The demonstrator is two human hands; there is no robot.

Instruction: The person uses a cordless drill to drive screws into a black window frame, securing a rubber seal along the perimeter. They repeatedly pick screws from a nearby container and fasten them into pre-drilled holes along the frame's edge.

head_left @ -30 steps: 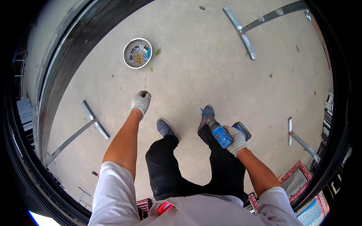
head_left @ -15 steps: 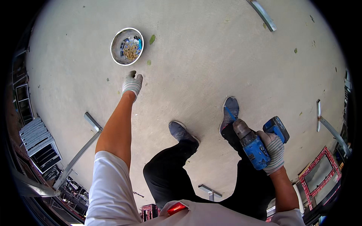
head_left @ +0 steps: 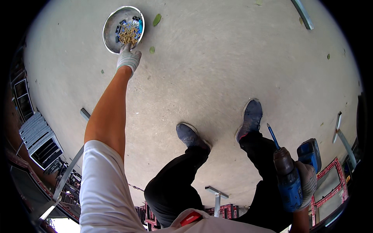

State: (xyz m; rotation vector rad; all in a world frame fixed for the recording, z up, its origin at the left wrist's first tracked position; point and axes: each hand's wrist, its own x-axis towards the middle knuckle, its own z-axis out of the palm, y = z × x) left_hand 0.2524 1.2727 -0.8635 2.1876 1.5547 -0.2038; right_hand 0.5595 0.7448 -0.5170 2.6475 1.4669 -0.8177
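Note:
My left hand point(head_left: 128, 61), in a striped grey-white glove, stretches forward to the near rim of a round metal bowl point(head_left: 110, 30) on the floor. Its fingertips are over the heap of brass-coloured screws point(head_left: 128, 35) inside, with the thumb apart from the fingers. Small black and blue pieces lie around the screws. At the lower right, my gloved right hand point(head_left: 308, 181) is wrapped round the grip of a blue cordless drill point(head_left: 290, 190). A long blue-shanked bit point(head_left: 273, 136) points up and forward from its chuck.
Metal bars stand or lie at the far right point(head_left: 303, 14), right point(head_left: 345, 145) and below my legs point(head_left: 217, 198). Grey slatted frames point(head_left: 37, 130) are stacked at the left. A red-edged frame point(head_left: 328, 171) leans at the right. Leaves point(head_left: 156, 19) lie beside the bowl.
My left hand has reached forward from short of the bowl to over its near edge. The drill in my right hand has moved right and down in view, its bit now pointing more forward.

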